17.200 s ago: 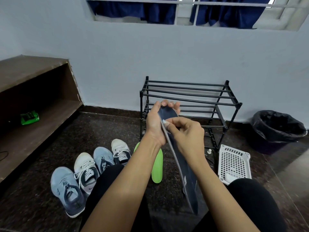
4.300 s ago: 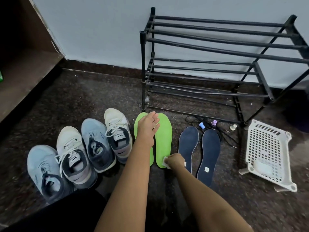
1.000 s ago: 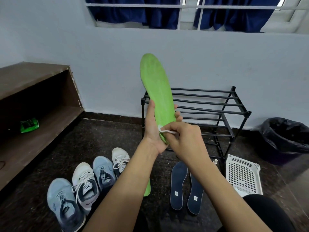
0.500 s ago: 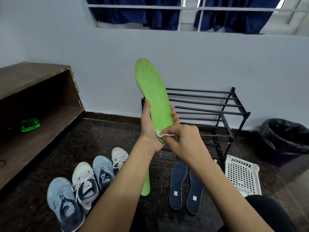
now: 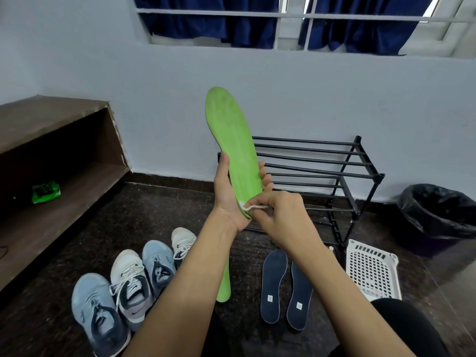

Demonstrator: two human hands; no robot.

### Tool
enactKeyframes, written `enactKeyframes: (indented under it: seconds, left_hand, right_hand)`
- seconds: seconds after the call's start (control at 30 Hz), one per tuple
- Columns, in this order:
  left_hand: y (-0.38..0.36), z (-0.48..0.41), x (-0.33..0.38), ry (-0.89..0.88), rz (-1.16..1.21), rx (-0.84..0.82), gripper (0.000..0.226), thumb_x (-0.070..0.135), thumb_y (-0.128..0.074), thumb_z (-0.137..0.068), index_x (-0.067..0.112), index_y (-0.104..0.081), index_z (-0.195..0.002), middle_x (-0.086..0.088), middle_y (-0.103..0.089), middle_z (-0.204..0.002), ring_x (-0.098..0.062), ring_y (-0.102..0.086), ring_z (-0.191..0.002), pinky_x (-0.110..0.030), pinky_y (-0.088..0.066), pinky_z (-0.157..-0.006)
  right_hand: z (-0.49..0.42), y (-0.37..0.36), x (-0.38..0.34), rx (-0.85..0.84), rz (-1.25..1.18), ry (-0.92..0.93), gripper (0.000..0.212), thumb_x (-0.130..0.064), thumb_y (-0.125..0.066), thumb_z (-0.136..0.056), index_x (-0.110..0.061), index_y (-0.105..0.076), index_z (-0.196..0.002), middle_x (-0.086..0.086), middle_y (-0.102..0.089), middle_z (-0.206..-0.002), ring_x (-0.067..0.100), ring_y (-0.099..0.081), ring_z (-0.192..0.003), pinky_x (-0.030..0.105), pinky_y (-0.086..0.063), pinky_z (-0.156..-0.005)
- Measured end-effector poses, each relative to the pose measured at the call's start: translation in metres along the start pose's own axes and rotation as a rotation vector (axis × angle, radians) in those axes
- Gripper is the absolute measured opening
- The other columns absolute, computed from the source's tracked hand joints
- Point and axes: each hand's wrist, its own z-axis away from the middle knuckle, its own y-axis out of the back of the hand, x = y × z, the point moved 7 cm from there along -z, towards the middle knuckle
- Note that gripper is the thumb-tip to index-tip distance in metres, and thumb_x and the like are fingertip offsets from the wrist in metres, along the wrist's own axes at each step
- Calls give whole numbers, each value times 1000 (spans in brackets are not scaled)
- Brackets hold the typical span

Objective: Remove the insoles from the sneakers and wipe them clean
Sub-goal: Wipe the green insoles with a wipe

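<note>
We hold one green insole (image 5: 234, 140) upright in front of the black shoe rack (image 5: 322, 163), with its toe end pointing up past the top bars and its heel end low in our palm. Our left hand (image 5: 228, 202) grips it: the thumb lies along its left edge and the fingers curl round its right edge. Our right hand (image 5: 280, 215) is clenched on a small white wipe (image 5: 253, 207), which it pinches between thumb and fingers and presses on the heel end of this insole. On the dark floor (image 5: 154, 215) in front of the rack lie two dark blue insoles (image 5: 274, 282) side by side. To the left of them lies a second green insole (image 5: 223, 287), partly hidden by our left forearm. Further to the left of the rack, four sneakers (image 5: 128, 279) stand in a row, touching each other. Just to the right of the rack a white basket (image 5: 372, 273) lies tipped on the floor, and beyond it stands a bin (image 5: 435, 215) with a black bag. Well to the left of the rack there is a wooden shelf (image 5: 51, 150) with a green packet (image 5: 45, 191) on it.
</note>
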Motion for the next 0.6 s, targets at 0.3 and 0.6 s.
enactKeyframes:
  seconds: [0.3,0.6]
  left_hand:
    - [-6,3,-12,16,-61,31,83,77,-36,-87,1,-61,-108,-8,-61,-80,-17,-61,-71,-27,-52,-70]
    - [-6,-2,-14,-23,-56,40,85,78,-36,-87,1,-62,-111,-10,-63,-87,-20,-66,-76,-32,-53,-80]
  right_hand:
    - [-2,9,5,162,-54,-15,15,-4,-70,-80,-13,-77,-89,3,-73,-81,2,-56,-65,-2,-35,-64]
    - [-1,2,14,150,102,-37,18,-4,-65,-80,-15,-76,-89,9,-72,-84,27,-66,-79,28,-46,-70]
